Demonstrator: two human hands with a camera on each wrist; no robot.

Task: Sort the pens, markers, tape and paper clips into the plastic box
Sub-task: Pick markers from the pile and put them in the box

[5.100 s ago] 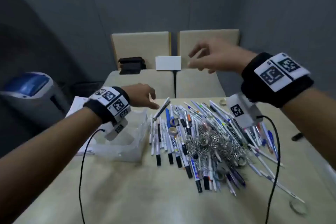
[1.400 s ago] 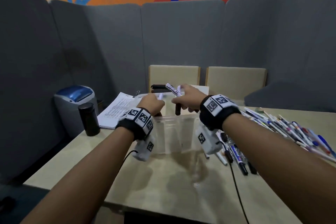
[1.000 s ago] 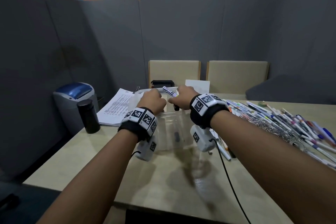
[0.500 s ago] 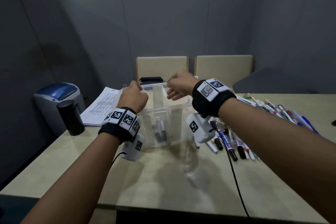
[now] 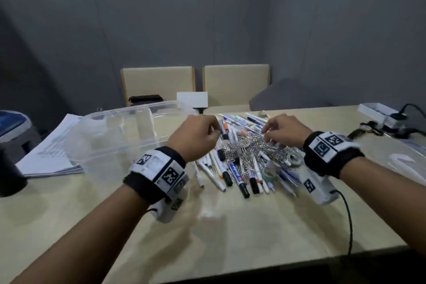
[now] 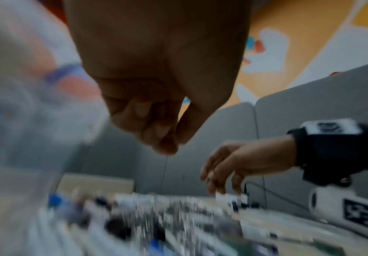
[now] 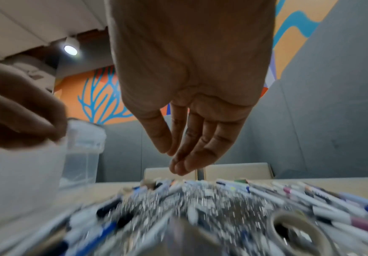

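clear plastic box [image 5: 110,136] stands on the pale bench [image 5: 230,237] at left, just beside a heap of pens and markers [image 5: 232,168], silver paper clips [image 5: 251,147] and rolls of tape [image 5: 270,173]; what lies inside the box cannot be made out here. both hands reach forward over the heap, wrists banded in black with coded tags. the left hand [image 5: 193,137] hovers at the heap's left edge, next to the box, fingers curled inward with thumb [image 6: 191,124] meeting fingertips, nothing visible between them. the right hand [image 5: 284,129] hangs palm-down above the paper clips, fingers [image 7: 191,147] relaxed, close together and pointing down, holding nothing. a stapled sheaf of papers [image 5: 50,152] lies left of the box. two beige chairs [image 5: 235,85] face the far edge of the bench.
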